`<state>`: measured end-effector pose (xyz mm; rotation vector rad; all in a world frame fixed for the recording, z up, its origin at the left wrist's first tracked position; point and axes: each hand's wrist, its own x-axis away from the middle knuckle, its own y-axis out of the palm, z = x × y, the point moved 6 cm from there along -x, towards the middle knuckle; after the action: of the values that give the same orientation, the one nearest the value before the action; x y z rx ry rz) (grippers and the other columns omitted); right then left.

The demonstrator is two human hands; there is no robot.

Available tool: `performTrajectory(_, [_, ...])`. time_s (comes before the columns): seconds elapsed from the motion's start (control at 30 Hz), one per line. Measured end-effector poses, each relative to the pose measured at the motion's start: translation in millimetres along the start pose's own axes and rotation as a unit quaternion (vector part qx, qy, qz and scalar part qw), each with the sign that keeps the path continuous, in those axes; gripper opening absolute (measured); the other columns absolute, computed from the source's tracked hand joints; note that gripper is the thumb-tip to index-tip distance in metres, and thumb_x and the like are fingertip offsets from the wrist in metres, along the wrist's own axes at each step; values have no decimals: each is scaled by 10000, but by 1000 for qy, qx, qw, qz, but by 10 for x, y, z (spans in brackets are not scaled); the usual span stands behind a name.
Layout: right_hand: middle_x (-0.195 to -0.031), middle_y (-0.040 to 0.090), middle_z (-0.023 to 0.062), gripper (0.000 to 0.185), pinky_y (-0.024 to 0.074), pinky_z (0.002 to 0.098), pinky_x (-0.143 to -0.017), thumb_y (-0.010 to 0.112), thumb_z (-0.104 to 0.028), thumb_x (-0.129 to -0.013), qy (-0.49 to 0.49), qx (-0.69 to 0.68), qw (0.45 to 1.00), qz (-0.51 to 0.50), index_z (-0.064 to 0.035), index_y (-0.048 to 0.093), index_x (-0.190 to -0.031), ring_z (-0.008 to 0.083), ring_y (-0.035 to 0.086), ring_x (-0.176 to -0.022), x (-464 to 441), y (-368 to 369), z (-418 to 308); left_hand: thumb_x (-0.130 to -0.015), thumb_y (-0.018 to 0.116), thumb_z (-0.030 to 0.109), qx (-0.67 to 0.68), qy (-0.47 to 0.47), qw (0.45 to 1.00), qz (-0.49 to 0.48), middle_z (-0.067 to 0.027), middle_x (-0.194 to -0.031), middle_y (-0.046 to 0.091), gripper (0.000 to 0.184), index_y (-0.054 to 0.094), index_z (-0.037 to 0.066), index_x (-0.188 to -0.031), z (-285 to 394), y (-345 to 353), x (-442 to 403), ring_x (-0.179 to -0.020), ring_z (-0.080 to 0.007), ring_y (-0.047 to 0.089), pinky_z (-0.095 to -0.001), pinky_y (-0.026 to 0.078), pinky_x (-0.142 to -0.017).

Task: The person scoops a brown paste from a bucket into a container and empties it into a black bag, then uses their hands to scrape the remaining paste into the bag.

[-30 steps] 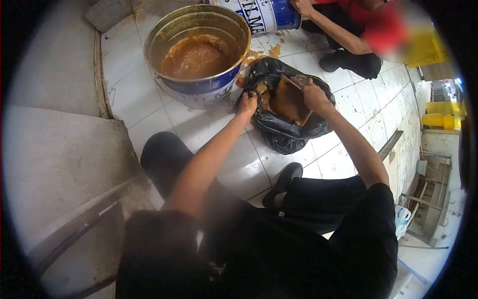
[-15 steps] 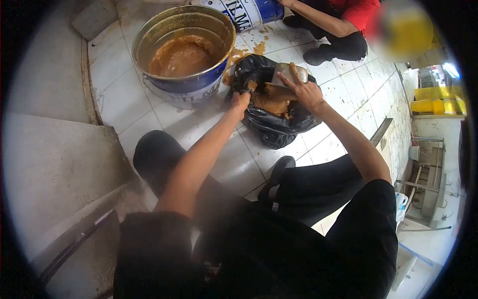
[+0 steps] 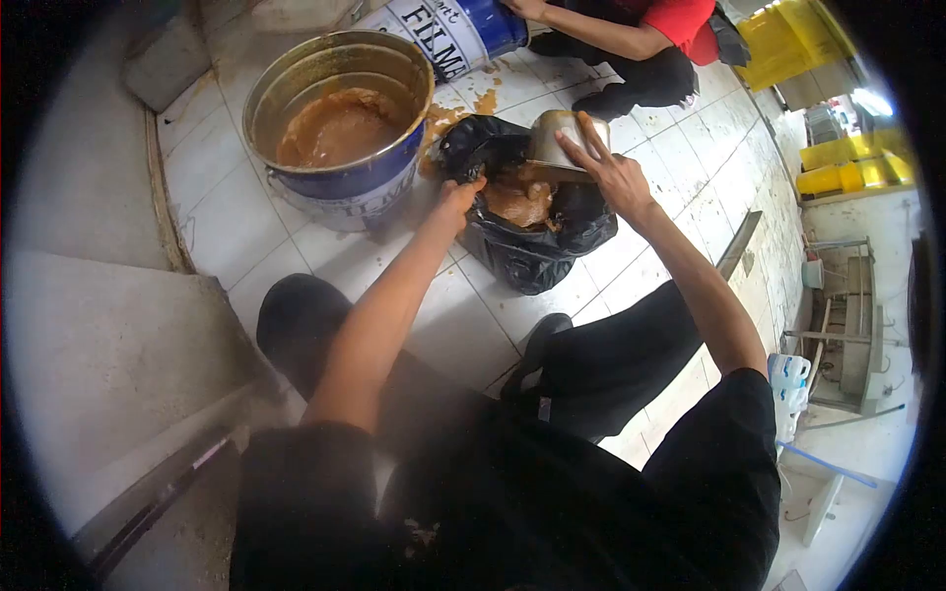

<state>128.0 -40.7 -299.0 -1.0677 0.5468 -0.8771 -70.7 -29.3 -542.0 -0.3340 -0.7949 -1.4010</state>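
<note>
A black plastic bag (image 3: 537, 258) sits on the floor in front of me, its mouth wide and thick brown paste (image 3: 519, 204) inside. My left hand (image 3: 461, 200) is closed on the bag's left rim. Over the right side of the mouth, my right hand (image 3: 613, 177) grips a metal pot (image 3: 570, 133) that is tipped toward the bag. Brown paste clings to the pot's lower edge. The fingers of that hand lie spread along the pot's side. Left of the bag stands a large blue and white bucket (image 3: 350, 202), partly filled with the same brown paste.
A second blue and white bucket (image 3: 443, 34) lies on its side at the back, with a co-worker's hand (image 3: 527, 8) on it. Brown spills (image 3: 485, 101) mark the white tiles. White plastic jugs (image 3: 788, 379) stand at right. Yellow containers (image 3: 852, 163) are farther off.
My view has shifted slightly, so the buckets and bag appear farther left. The pot remains tipped over the bag in my right hand. My left hand stays at the rim.
</note>
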Motion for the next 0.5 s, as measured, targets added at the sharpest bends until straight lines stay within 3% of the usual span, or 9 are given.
performTrajectory(0.1, [-1558, 126, 154, 945, 587, 344, -528, 519, 66, -828, 8, -9, 1000, 28, -442, 66, -1484, 280, 671, -672, 23, -118, 126, -781, 770, 240, -2, -6, 999, -40, -180, -1140, 569, 615, 410, 18, -1229, 30, 38, -145, -950, -304, 623, -449, 555, -685])
performTrajectory(0.17, [-1565, 118, 134, 949, 587, 335, -526, 524, 68, -825, 3, 7, 1000, 25, -456, 77, -1478, 279, 676, -693, 17, -167, 178, -777, 772, 252, 1, -4, 1000, -16, -191, -1137, 566, 643, 401, 8, -1242, 148, 71, 44, -949, -319, 623, -456, 555, -675])
performTrajectory(0.23, [-1565, 135, 122, 937, 578, 331, -518, 521, 77, -798, -11, 11, 998, 56, -428, 126, -1481, 270, 667, -661, 8, -287, 208, -765, 762, 227, -25, 0, 999, 46, -191, -1120, 604, 472, 584, -27, -1120, 353, 40, 403, -989, -281, 604, -405, 507, -747])
performTrajectory(0.27, [-1564, 152, 110, 928, 570, 326, -510, 517, 86, -771, -23, 16, 996, 86, -399, 176, -1484, 261, 659, -628, 23, -363, 207, -765, 762, 227, -26, -2, 999, 47, -191, -1120, 604, 472, 584, -27, -1120, 318, 18, 360, -989, -281, 604, -405, 507, -747])
performTrajectory(0.43, [-1570, 156, 81, 927, 556, 290, -488, 529, 75, -768, -44, 87, 991, 92, -412, 189, -1479, 195, 644, -623, 28, -528, 277, -770, 743, 185, 4, 15, 999, 30, -159, -1002, 654, 388, 615, -42, -1057, 281, -6, 241, -829, -274, 649, -385, 518, -680])
performTrajectory(0.47, [-1572, 152, 71, 930, 553, 284, -484, 532, 75, -766, -57, 90, 989, 104, -415, 190, -1479, 187, 642, -623, 46, -592, 273, -770, 743, 185, 6, 12, 999, 31, -159, -1002, 654, 388, 615, -42, -1057, 245, -34, 153, -829, -274, 649, -385, 518, -680])
performTrajectory(0.5, [-1574, 148, 62, 934, 551, 279, -479, 535, 74, -765, -69, 93, 986, 116, -419, 190, -1479, 179, 641, -624, 71, -659, 269, -773, 748, 215, -12, 3, 1000, 2, -188, -1126, 587, 532, 497, -26, -1174, 208, -29, 53, -942, -302, 611, -441, 500, -764])
